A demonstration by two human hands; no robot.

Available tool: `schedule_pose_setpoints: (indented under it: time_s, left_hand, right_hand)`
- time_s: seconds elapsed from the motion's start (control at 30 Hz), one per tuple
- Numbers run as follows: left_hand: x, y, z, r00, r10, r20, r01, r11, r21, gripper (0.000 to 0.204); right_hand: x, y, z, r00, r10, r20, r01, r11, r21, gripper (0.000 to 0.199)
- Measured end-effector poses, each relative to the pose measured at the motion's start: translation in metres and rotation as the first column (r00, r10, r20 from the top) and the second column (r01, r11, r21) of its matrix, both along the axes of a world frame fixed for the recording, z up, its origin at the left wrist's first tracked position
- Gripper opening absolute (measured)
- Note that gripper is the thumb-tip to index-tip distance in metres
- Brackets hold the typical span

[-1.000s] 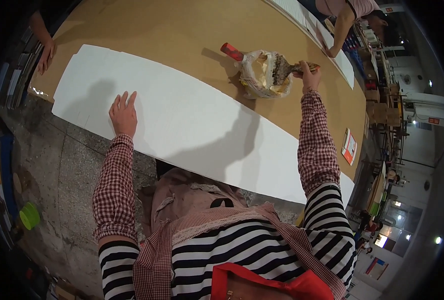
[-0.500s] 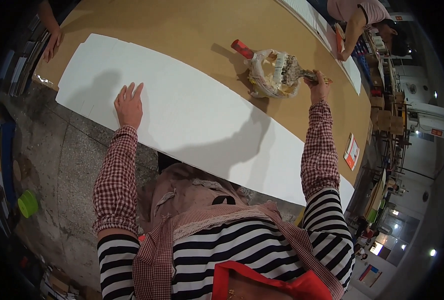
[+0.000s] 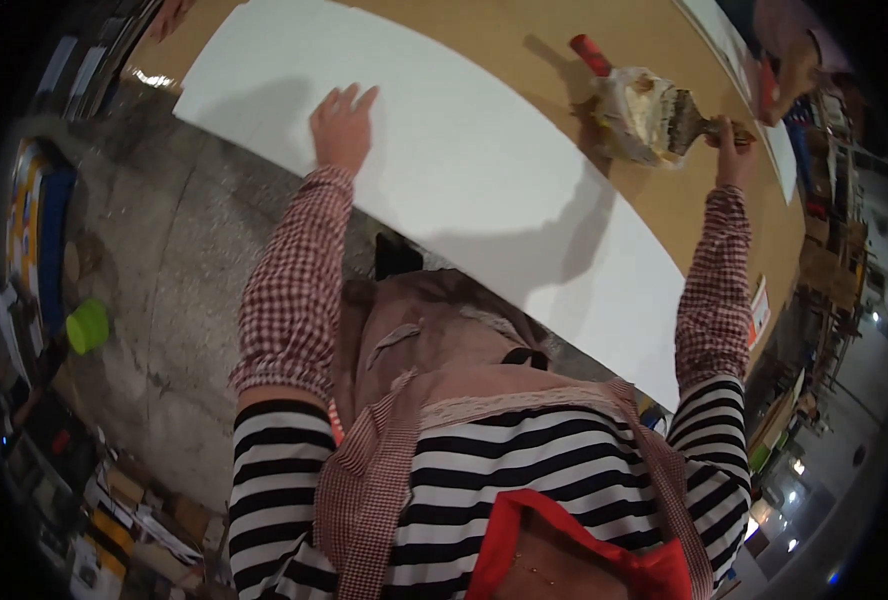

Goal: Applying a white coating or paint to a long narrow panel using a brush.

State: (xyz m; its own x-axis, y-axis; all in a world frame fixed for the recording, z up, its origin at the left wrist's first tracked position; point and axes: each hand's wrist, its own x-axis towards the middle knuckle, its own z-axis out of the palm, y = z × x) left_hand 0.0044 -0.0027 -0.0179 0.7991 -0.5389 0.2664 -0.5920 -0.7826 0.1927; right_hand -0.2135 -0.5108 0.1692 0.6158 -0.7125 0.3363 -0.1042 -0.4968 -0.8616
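Head: brush (image 3: 690,123) in right hand (image 3: 732,150); white board (image 3: 484,155) beneath left hand (image 3: 343,130).

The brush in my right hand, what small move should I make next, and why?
Perhaps wipe the brush lightly on the rim of the container: your right hand grips it, and the bristles are at the container's right side, by the pale contents. I can't tell how loaded they are.
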Motion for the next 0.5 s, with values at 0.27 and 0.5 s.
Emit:
schedule_pose_setpoints:
  time_s: [0.27,0.5]
  left_hand:
    - [0.002,0.008,-0.003,0.999,0.038,-0.03,-0.034,0.992,0.125,0.041]
    - [-0.001,0.008,-0.003,0.998,0.066,-0.021,-0.066,0.997,0.036,0.039]
  right_hand:
    - [0.003,0.003,0.013,0.961,-0.264,0.086,0.224,0.919,0.324,0.028]
    - [-0.064,0.022,0.017,0.905,-0.007,0.425,-0.363,0.509,0.781,0.03]
